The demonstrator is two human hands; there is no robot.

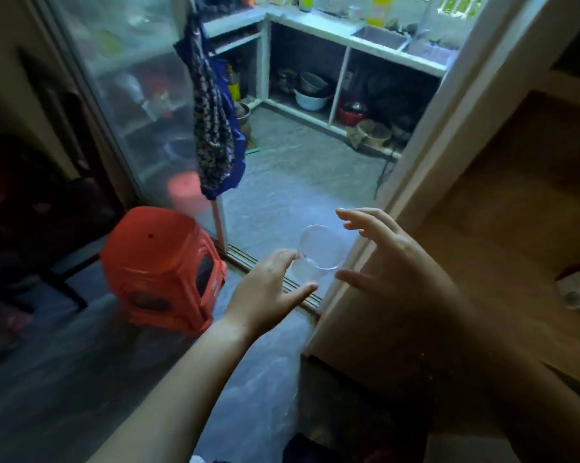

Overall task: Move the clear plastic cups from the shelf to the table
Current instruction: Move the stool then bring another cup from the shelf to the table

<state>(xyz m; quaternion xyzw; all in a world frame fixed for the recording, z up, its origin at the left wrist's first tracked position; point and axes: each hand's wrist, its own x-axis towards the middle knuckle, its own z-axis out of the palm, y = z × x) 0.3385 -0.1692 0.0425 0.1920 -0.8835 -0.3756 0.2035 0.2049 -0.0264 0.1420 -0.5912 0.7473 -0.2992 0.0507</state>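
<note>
- My left hand [268, 289] holds the clear round plastic cup [318, 253] by its side wall, the thumb near the rim and the fingers [302, 292] around the lower part; this grip is closed on the cup.
- My right hand [392, 262] is spread open just beside the cup, with the fingers apart. I cannot tell if any fingertip touches the rim; it looks a little apart.
- The cup is in the air between my two hands, above the metal door track on the floor [271, 182], and its mouth is tilted toward me. It stands on no shelf and on no table.
- I think this step is the carrying. The wall of such a thin cup bends easily, so I should press only lightly and keep the fingers low, where the cup is stiffer.
- If I bring the right hand to help, it is better to take the cup from the opposite side and not to push on the rim, because the rim could fold.
- The cup appears empty; I see the floor through it and no liquid inside.
- On my right is the brown wooden cabinet [482, 245], and its side edge is near my right hand. On my left the orange plastic stool [161, 262] stands on the floor.
- Further, under the white kitchen counter [335, 31], bowls and pots are kept in open compartments; what they hold is too blurred to say.
</note>
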